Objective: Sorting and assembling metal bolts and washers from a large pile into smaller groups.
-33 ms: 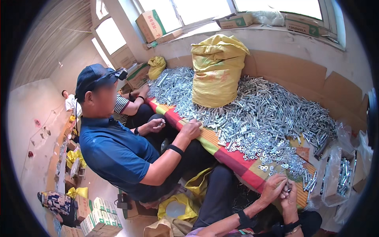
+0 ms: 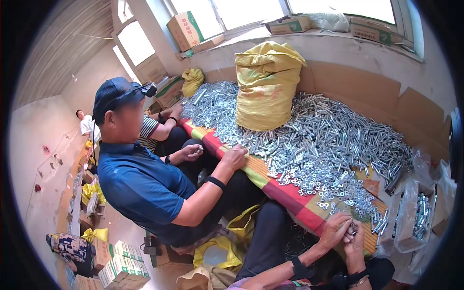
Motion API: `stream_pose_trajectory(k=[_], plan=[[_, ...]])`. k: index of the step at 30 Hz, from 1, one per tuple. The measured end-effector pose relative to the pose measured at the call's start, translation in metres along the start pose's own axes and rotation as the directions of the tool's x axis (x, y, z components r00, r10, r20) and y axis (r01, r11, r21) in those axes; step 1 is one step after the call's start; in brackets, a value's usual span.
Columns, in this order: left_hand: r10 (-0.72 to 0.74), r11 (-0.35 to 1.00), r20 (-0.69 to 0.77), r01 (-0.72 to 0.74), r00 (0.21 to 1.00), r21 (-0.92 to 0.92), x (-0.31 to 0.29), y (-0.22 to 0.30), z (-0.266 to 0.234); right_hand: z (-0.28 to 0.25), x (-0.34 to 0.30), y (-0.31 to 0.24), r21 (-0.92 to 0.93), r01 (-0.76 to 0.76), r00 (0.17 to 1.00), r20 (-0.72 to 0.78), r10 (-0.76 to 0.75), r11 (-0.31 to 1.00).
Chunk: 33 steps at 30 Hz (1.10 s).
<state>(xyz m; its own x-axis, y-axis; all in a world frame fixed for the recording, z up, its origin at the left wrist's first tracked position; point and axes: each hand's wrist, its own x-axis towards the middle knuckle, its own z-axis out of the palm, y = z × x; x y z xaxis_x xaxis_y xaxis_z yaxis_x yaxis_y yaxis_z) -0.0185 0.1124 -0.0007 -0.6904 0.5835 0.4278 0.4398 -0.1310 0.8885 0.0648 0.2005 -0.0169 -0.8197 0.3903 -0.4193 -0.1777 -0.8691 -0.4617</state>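
Note:
Over the near right edge of the striped cloth, my left hand [image 2: 333,231] and my right hand [image 2: 355,241] meet with fingertips pinched together. Between them is a small metal bolt [image 2: 353,228], mostly covered by the fingers. Just beyond lie loose washers [image 2: 333,181], spread on the cloth [image 2: 295,203]. A large heap of silvery bolts [image 2: 333,130] rises behind the washers. Close to my right hand, several bolts [image 2: 379,222] lie beside a plastic-lined box [image 2: 408,237] of assembled bolts [image 2: 422,216].
A full yellow sack [image 2: 267,89] stands in the heap. At my left sits a co-worker in a blue shirt [image 2: 140,181], hands at the cloth's edge; another person's striped sleeve [image 2: 148,128] shows beyond. Cardboard [image 2: 353,82] lines the wall. Yellow bags [image 2: 220,253] and stacked boxes [image 2: 123,268] are on the floor.

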Motion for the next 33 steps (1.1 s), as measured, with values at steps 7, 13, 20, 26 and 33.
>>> stream_pose_trajectory(k=[7,13,20,26,33], plan=[[-0.156,0.978,0.188,0.178,0.970,-0.108,-0.006,0.009,0.000,0.000,-0.017,-0.011,0.003,-0.117,0.992,-0.056,0.117,0.993],[-0.393,0.784,0.212,0.447,0.895,-0.431,-0.008,0.020,-0.012,0.032,-0.027,0.008,-0.873,0.487,0.514,0.314,-0.799,-0.029],[-0.336,0.767,0.251,0.418,0.908,-0.487,-0.009,0.032,-0.021,0.039,-0.029,0.012,-0.865,0.502,0.485,0.282,-0.828,-0.001],[-0.102,0.949,0.199,0.155,0.975,-0.273,-0.019,0.020,-0.026,0.043,-0.029,0.027,-0.282,0.314,0.908,-0.189,-0.374,0.906],[-0.153,0.955,0.173,0.191,0.973,-0.228,-0.031,0.017,-0.036,0.041,-0.031,0.044,-0.304,0.262,0.923,-0.197,-0.330,0.916]])
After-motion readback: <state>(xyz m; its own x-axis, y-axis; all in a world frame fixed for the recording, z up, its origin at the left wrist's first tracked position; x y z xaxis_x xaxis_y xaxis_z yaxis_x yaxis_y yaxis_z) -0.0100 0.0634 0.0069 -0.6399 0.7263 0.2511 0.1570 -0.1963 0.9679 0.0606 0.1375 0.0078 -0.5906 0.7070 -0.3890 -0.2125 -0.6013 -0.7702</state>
